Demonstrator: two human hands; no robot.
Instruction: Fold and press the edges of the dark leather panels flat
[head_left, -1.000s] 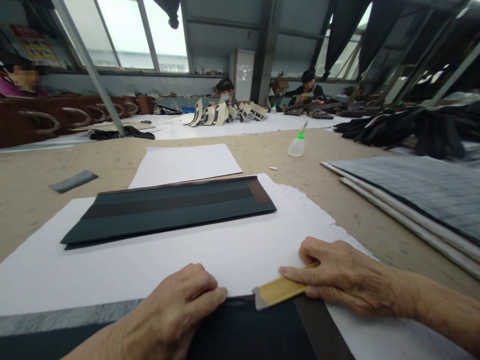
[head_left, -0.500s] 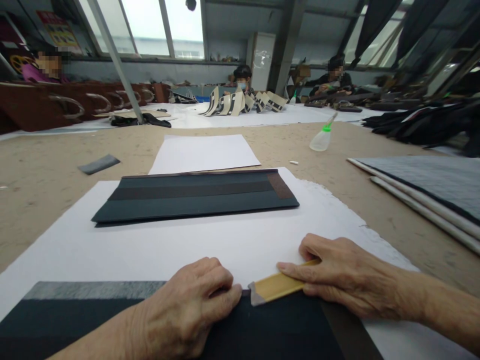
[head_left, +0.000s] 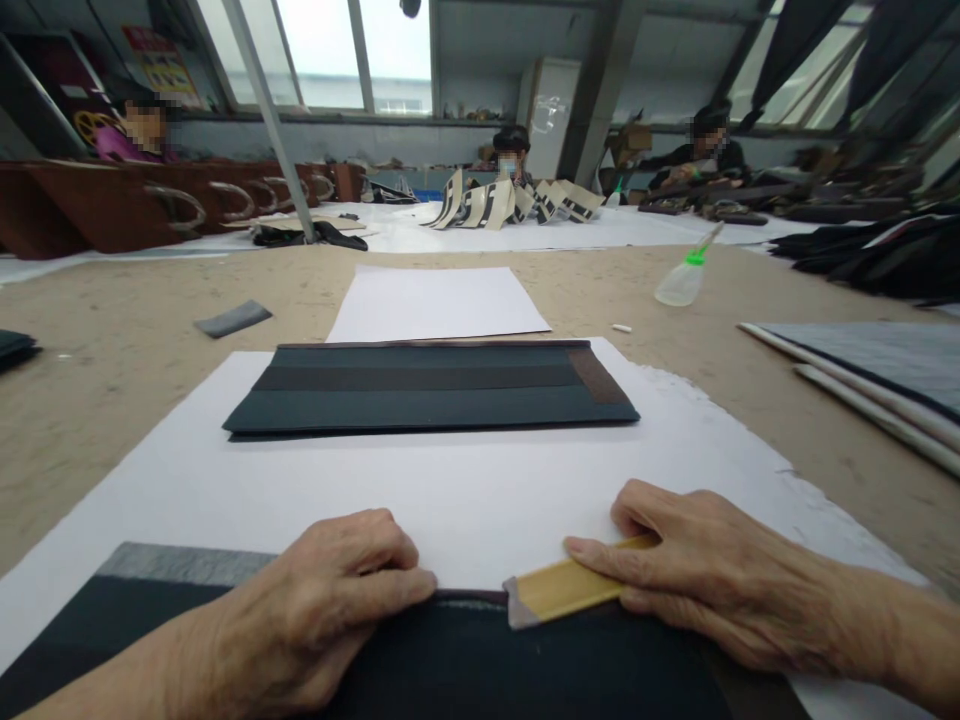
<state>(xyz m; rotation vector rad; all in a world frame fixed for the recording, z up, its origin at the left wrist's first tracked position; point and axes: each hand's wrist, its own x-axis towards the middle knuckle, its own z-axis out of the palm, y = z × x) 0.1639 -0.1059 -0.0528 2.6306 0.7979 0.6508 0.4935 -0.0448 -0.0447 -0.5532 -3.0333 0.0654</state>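
My right hand (head_left: 697,580) grips a flat yellow wooden stick (head_left: 559,592) with a grey tip, laid along the far edge of a dark card piece (head_left: 487,660) at the bottom of the view. My left hand (head_left: 315,610) presses down on that same dark piece, fingers curled at its edge, just left of the stick's tip. The piece lies on a large white paper sheet (head_left: 450,490). Farther out on the sheet rests a second dark folded piece (head_left: 431,388) with a brown band.
A smaller white sheet (head_left: 439,303) lies beyond. A glue bottle with green nozzle (head_left: 684,280) stands at right, stacked grey boards (head_left: 877,370) farther right, a grey strip (head_left: 232,319) at left. Other people sit at the far table with bag parts.
The view has swung left, so everything shifted rightward in frame. My left hand slid a little to the left along the dark piece's edge; my right hand still holds the stick in place.
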